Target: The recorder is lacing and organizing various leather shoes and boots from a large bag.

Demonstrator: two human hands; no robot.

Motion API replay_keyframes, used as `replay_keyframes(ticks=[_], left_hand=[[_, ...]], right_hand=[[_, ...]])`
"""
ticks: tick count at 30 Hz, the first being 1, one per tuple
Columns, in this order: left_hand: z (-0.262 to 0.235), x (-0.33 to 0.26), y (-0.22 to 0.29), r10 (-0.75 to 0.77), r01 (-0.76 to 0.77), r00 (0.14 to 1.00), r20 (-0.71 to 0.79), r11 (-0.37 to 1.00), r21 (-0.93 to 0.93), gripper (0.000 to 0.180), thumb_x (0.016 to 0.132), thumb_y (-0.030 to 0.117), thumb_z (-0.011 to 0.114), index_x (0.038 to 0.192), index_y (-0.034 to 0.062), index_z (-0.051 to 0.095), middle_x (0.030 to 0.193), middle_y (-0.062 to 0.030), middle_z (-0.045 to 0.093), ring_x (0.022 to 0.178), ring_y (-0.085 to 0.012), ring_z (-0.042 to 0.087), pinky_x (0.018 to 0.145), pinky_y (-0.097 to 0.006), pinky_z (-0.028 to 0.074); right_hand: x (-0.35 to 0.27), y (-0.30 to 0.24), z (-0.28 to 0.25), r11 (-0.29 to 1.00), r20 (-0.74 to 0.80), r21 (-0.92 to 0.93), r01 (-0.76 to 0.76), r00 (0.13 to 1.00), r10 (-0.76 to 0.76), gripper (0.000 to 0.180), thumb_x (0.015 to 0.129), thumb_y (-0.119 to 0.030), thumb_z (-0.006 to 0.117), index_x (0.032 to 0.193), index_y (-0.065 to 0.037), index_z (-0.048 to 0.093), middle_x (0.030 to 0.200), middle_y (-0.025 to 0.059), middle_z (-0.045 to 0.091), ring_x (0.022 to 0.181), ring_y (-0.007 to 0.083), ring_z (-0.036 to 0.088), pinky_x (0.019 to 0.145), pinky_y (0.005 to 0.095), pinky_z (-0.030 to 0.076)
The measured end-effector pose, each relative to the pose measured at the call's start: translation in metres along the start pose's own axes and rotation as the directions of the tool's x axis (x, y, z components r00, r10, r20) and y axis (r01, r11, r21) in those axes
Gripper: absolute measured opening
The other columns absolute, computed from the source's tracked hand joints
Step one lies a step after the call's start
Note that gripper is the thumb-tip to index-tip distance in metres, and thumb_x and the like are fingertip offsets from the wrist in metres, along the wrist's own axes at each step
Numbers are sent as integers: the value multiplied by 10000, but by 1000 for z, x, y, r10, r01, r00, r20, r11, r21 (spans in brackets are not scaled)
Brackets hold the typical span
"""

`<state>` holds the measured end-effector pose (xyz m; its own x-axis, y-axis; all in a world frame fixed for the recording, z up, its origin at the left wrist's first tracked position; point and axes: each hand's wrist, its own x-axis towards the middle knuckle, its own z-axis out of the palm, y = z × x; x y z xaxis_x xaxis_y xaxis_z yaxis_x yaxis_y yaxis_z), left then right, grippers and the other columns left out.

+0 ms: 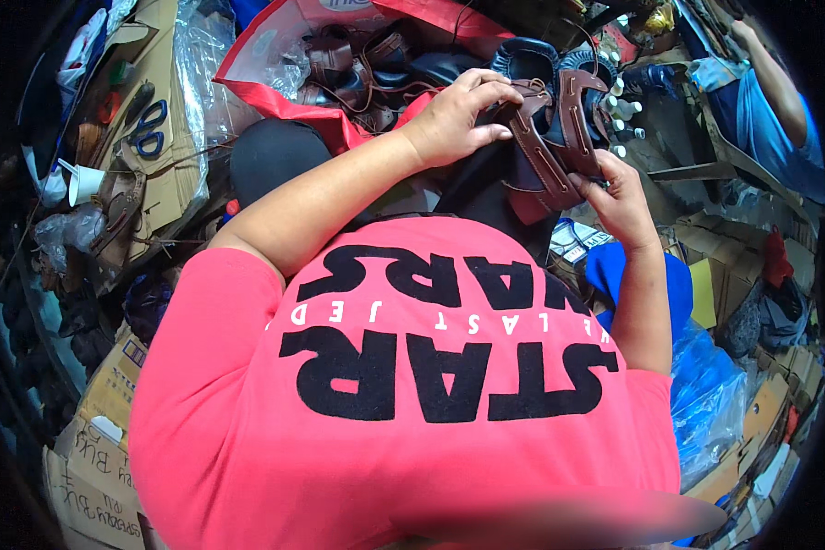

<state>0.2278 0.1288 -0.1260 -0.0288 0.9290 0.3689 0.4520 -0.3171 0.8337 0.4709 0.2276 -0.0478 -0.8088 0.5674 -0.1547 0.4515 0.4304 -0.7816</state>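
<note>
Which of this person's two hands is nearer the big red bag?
The left hand, near the red bag, holding the upper end of the brown laced leather; the right hand is farther off, at the leather's lower end.

Ctr is bright, rim dark, btm partly blurred

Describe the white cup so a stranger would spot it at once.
From the big pink shirt, look up and left to the long cardboard sheet. Left of that sheet, just above a crumpled clear plastic bag, is the cup. It is solid white, while the bag is see-through and the cardboard brown.
</note>
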Motion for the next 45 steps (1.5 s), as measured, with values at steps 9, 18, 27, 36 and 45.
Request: replay_keyframes(ticks=[9,18,27,36,45], left_hand=[[1,15,-14,27,-27,999,19,1000,-3,480,705,123,762,1153,118,591,1202,-107,533,1172,-272,486,998,-356,405],[-8,12,-14,-7,8,994,109,1000,-10,511,712,129,746,1191,107,570,1229,-117,540,1190,-281,487,1018,-364,388],[-5,-7,1,-112,118,973,204,993,-16,522,722,157,653,1222,65,532,1216,-147,562,1142,-274,540,971,-359,425],[-42,13,-42,-325,328,944,-54,943,51,187,780,193,619,890,60,687,878,-114,677,833,-196,651,764,-317,500],[-77,11,-188,-734,721,652,-189,525,452,699,788,349,644,1359,50,373,1249,-250,521,1163,-365,514,982,-423,397]], right_hand=[[-5,3,-3,997,-16,-24,74,997,-74,239,774,-38,669,1008,1,638,901,97,628,833,190,591,775,297,457],[4,-14,5,910,98,-377,173,984,-147,485,576,-307,812,889,-4,600,869,123,594,877,331,520,778,407,425],[-6,-59,6,823,167,-525,218,974,-152,370,585,-311,787,778,-68,587,735,56,549,789,276,491,728,400,348],[-4,-56,12,830,201,-534,159,978,-58,363,695,-339,711,872,-43,597,891,83,590,930,286,505,838,424,353],[-5,-56,26,820,25,-550,157,985,-171,214,784,-241,650,930,-85,660,876,45,623,972,251,520,969,504,291]])
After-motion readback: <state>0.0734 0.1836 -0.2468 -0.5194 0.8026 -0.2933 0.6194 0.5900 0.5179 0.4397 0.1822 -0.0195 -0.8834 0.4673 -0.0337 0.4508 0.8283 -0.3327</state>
